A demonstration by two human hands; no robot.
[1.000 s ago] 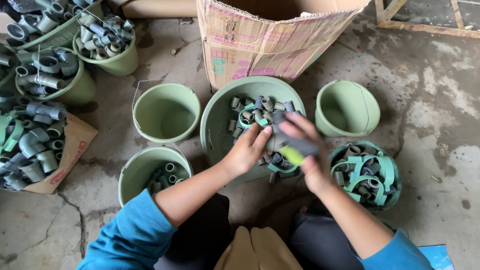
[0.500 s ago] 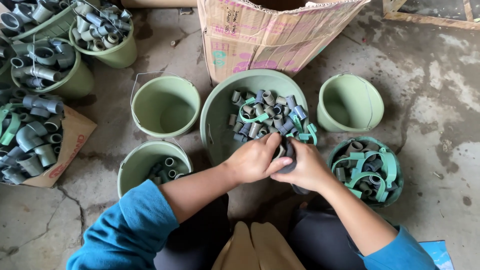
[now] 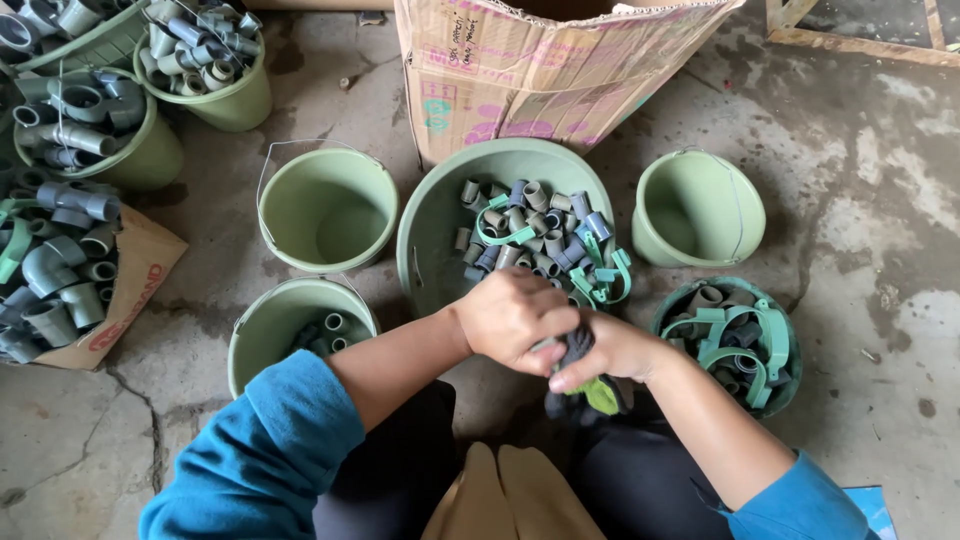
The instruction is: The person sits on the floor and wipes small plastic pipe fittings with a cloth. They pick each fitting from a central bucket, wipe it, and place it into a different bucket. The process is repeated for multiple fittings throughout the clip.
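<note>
My left hand (image 3: 512, 318) and my right hand (image 3: 612, 350) meet just in front of my knees, at the near rim of a big green basin (image 3: 432, 232). Both grip a dark grey and yellow-green glove (image 3: 590, 385), which hangs bunched under my right hand. My left fingers curl over its upper end, against my right fingers. The basin holds a heap of short grey pipe fittings (image 3: 525, 225) and some green clips (image 3: 605, 280). I cannot tell whether any fitting is inside the glove.
Around the basin stand an empty green bucket (image 3: 327, 210), another empty one (image 3: 700, 205), a bucket with a few fittings (image 3: 290, 330) and a bucket of fittings and clips (image 3: 735, 340). A cardboard box (image 3: 540, 60) stands behind. Buckets and cardboard with grey elbows (image 3: 60, 270) crowd the left.
My hands were apart above the basin, the right holding the glove. They have come together and drawn back toward my lap, both now closed on the glove.
</note>
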